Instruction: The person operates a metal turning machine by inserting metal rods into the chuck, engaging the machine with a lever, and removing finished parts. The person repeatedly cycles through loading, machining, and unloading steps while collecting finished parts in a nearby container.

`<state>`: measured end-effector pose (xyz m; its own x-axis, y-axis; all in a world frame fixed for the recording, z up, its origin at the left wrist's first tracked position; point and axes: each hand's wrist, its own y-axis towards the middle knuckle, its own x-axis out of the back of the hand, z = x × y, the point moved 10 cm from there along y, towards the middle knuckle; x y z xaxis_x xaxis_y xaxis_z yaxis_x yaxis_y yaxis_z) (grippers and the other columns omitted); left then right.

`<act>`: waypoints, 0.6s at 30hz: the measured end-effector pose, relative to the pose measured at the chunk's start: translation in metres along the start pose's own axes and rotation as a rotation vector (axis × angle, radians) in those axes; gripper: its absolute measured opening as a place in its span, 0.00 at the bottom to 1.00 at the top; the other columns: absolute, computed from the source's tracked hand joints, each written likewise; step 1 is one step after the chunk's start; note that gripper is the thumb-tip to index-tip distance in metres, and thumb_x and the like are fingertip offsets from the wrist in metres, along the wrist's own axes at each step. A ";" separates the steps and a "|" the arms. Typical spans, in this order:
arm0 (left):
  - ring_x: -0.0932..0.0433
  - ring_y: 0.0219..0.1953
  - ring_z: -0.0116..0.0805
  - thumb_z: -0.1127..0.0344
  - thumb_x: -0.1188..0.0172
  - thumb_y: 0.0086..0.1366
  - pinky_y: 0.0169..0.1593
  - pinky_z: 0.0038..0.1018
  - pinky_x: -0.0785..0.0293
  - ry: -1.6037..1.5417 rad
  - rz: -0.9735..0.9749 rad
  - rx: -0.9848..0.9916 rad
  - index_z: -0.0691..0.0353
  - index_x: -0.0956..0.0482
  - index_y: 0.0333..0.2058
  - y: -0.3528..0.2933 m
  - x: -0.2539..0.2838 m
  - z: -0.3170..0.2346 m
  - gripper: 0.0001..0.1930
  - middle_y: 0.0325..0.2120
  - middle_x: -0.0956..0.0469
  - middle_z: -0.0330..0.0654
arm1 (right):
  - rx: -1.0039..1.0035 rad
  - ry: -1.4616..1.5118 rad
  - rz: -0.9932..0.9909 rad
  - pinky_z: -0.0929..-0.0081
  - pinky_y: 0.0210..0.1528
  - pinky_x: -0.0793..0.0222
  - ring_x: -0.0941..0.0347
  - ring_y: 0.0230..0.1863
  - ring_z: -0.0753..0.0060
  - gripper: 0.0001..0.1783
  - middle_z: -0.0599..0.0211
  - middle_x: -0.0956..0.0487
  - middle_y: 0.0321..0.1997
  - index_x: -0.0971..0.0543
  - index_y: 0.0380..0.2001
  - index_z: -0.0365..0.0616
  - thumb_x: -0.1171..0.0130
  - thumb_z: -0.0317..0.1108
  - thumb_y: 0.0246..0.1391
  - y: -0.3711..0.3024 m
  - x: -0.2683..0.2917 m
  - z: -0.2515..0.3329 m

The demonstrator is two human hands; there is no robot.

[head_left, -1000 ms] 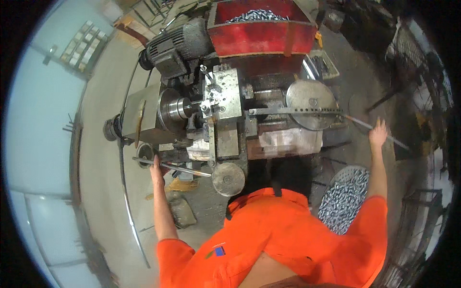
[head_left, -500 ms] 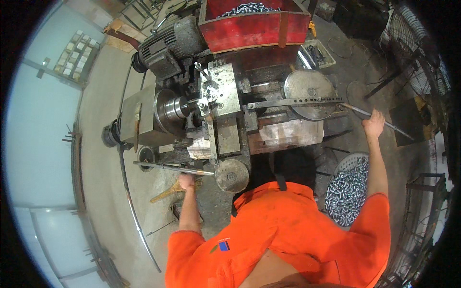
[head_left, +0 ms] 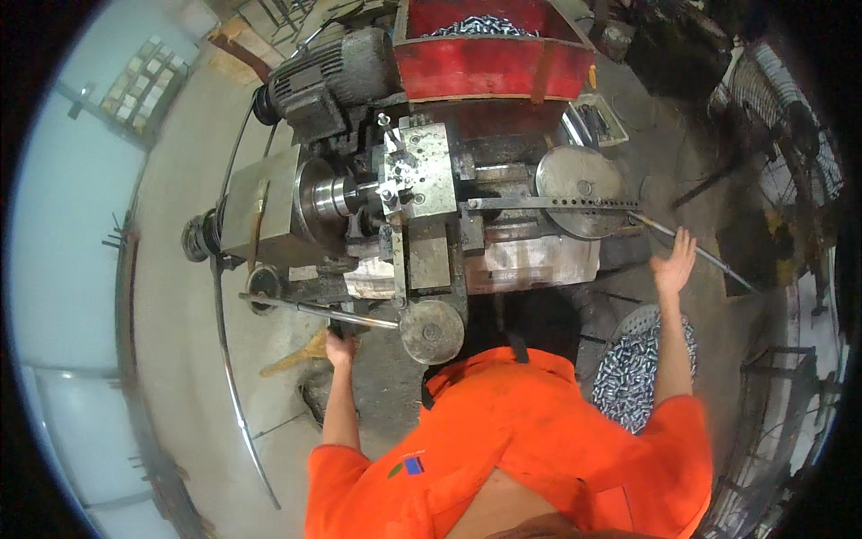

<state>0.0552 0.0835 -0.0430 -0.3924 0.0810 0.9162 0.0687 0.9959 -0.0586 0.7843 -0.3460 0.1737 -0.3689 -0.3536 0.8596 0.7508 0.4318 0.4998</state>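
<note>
A small lathe-like machine [head_left: 260, 211] stands before me, with a round chuck [head_left: 328, 198] and a greasy metal tool block [head_left: 422, 175]. My right hand [head_left: 672, 263] is open, fingers stretched out, beside the metal lever rod [head_left: 691, 249] that runs from the perforated bar [head_left: 557, 204] by the big disc [head_left: 582, 175]. My left hand [head_left: 340, 349] is closed just below another lever rod [head_left: 337, 314], which joins the smaller disc [head_left: 431, 332]. Something dark shows at its fingertips; what it grips is hidden.
A red bin [head_left: 494, 67] of small metal parts stands behind the machine, near an electric motor [head_left: 332, 76]. At my right is a round basket [head_left: 639, 382] full of shiny cylindrical parts. A fan [head_left: 790, 108] stands far right; a long thin rod [head_left: 235, 386] slants down at left.
My right hand has let go of the lever rod and its fingers have opened. The left hand has drawn slightly down and left. The whole view has shifted a little.
</note>
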 end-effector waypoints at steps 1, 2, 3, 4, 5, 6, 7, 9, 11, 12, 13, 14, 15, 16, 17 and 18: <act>0.22 0.31 0.54 0.50 0.44 0.58 0.36 0.43 0.27 -0.040 -0.006 -0.028 0.69 0.31 0.40 -0.003 -0.009 0.007 0.25 0.30 0.23 0.57 | 0.030 0.031 0.008 0.55 0.65 0.54 0.48 0.65 0.52 0.46 0.57 0.39 0.62 0.39 0.59 0.46 0.41 0.34 0.28 -0.004 0.004 0.015; 0.21 0.22 0.45 0.56 0.42 0.57 0.30 0.37 0.24 -0.323 0.300 0.294 0.68 0.31 0.44 -0.019 -0.021 0.007 0.23 0.26 0.22 0.54 | 0.083 0.094 0.032 0.56 0.65 0.54 0.47 0.65 0.51 0.45 0.57 0.39 0.62 0.37 0.58 0.47 0.41 0.34 0.28 0.000 0.010 0.034; 0.21 0.17 0.37 0.62 0.41 0.56 0.26 0.32 0.24 -0.496 0.323 0.223 0.66 0.32 0.47 -0.016 -0.026 0.007 0.22 0.21 0.22 0.51 | 0.139 0.157 0.059 0.57 0.65 0.54 0.47 0.64 0.51 0.44 0.56 0.38 0.62 0.35 0.58 0.47 0.41 0.34 0.27 0.005 0.018 0.053; 0.21 0.17 0.38 0.63 0.42 0.55 0.25 0.32 0.24 -0.356 0.384 0.210 0.66 0.31 0.47 -0.014 -0.015 0.027 0.21 0.19 0.23 0.50 | 0.232 0.277 0.053 0.60 0.64 0.51 0.45 0.63 0.52 0.40 0.55 0.36 0.61 0.31 0.54 0.45 0.42 0.32 0.27 0.016 0.032 0.091; 0.22 0.18 0.38 0.64 0.42 0.55 0.25 0.32 0.25 -0.212 0.445 0.195 0.66 0.30 0.47 -0.009 -0.004 0.048 0.21 0.18 0.23 0.49 | 0.243 0.487 0.090 0.64 0.62 0.47 0.42 0.62 0.52 0.35 0.53 0.35 0.59 0.27 0.49 0.43 0.43 0.31 0.27 0.030 0.044 0.130; 0.23 0.17 0.38 0.64 0.42 0.55 0.25 0.32 0.26 -0.099 0.413 0.145 0.66 0.28 0.45 0.002 0.021 0.052 0.20 0.18 0.23 0.48 | 0.268 0.641 0.147 0.65 0.60 0.43 0.39 0.59 0.51 0.32 0.52 0.33 0.58 0.26 0.47 0.42 0.43 0.30 0.28 0.043 0.053 0.166; 0.24 0.15 0.38 0.63 0.41 0.55 0.25 0.33 0.27 0.012 0.383 0.085 0.66 0.27 0.44 0.017 0.052 0.045 0.19 0.19 0.23 0.48 | 0.296 0.727 0.194 0.65 0.58 0.41 0.35 0.56 0.51 0.31 0.52 0.30 0.55 0.25 0.46 0.43 0.43 0.30 0.29 0.053 0.060 0.205; 0.24 0.17 0.39 0.61 0.42 0.56 0.28 0.33 0.28 -0.212 0.166 0.100 0.63 0.25 0.44 0.038 0.134 0.031 0.18 0.22 0.22 0.48 | 0.567 0.838 0.316 0.64 0.55 0.38 0.32 0.52 0.53 0.27 0.53 0.25 0.47 0.23 0.43 0.44 0.43 0.32 0.30 0.058 0.095 0.309; 0.22 0.25 0.41 0.61 0.45 0.59 0.31 0.34 0.28 -0.124 -0.076 -0.011 0.59 0.25 0.44 0.042 0.232 -0.018 0.16 0.25 0.22 0.49 | 0.802 0.898 0.364 0.62 0.50 0.34 0.30 0.46 0.53 0.23 0.55 0.24 0.40 0.22 0.37 0.44 0.42 0.36 0.30 0.046 0.119 0.403; 0.22 0.26 0.42 0.61 0.45 0.59 0.32 0.34 0.28 0.015 -0.226 -0.029 0.58 0.24 0.44 0.039 0.280 -0.023 0.15 0.26 0.22 0.50 | 1.064 1.032 0.239 0.62 0.48 0.34 0.30 0.44 0.53 0.23 0.58 0.23 0.38 0.21 0.36 0.44 0.41 0.38 0.29 0.030 0.126 0.441; 0.22 0.26 0.43 0.60 0.45 0.59 0.32 0.35 0.28 0.050 -0.365 -0.041 0.56 0.24 0.43 0.032 0.316 -0.006 0.14 0.25 0.22 0.48 | 1.006 0.957 0.396 0.63 0.47 0.34 0.31 0.43 0.54 0.23 0.58 0.23 0.38 0.20 0.34 0.44 0.40 0.39 0.28 0.020 0.118 0.489; 0.22 0.27 0.43 0.59 0.45 0.59 0.33 0.35 0.28 0.177 -0.399 -0.013 0.57 0.23 0.42 0.023 0.343 -0.042 0.14 0.24 0.22 0.47 | 1.073 0.889 0.374 0.64 0.45 0.32 0.30 0.41 0.54 0.21 0.58 0.23 0.35 0.19 0.30 0.43 0.40 0.38 0.26 0.012 0.118 0.519; 0.22 0.28 0.43 0.58 0.46 0.59 0.32 0.36 0.28 0.245 -0.435 0.022 0.58 0.24 0.42 0.013 0.366 -0.019 0.15 0.23 0.22 0.46 | 1.109 0.681 0.513 0.64 0.42 0.30 0.29 0.38 0.54 0.19 0.58 0.22 0.32 0.18 0.27 0.43 0.41 0.37 0.24 -0.004 0.109 0.557; 0.22 0.28 0.45 0.55 0.46 0.60 0.33 0.37 0.28 0.295 -0.419 0.056 0.59 0.23 0.41 0.002 0.377 -0.010 0.16 0.23 0.22 0.48 | 1.129 0.571 0.560 0.64 0.41 0.29 0.28 0.37 0.54 0.18 0.58 0.21 0.30 0.18 0.25 0.43 0.41 0.37 0.24 -0.014 0.100 0.582; 0.22 0.29 0.46 0.52 0.48 0.60 0.34 0.38 0.29 0.360 -0.385 0.079 0.59 0.23 0.41 -0.004 0.377 0.027 0.19 0.23 0.22 0.48 | 1.088 0.518 0.525 0.64 0.42 0.30 0.27 0.39 0.54 0.17 0.55 0.21 0.30 0.18 0.25 0.43 0.41 0.37 0.26 -0.017 0.096 0.596; 0.22 0.30 0.48 0.48 0.50 0.61 0.35 0.39 0.29 0.427 -0.347 0.113 0.59 0.23 0.41 -0.013 0.367 0.072 0.21 0.22 0.22 0.49 | 1.061 0.526 0.520 0.62 0.43 0.30 0.26 0.39 0.53 0.16 0.52 0.21 0.30 0.18 0.25 0.42 0.41 0.37 0.27 -0.023 0.097 0.605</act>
<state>-0.1561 0.1030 0.2658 0.0330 -0.2521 0.9671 -0.1063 0.9613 0.2542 0.4003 0.1120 0.3098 0.2742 -0.1236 0.9537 -0.1480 0.9745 0.1689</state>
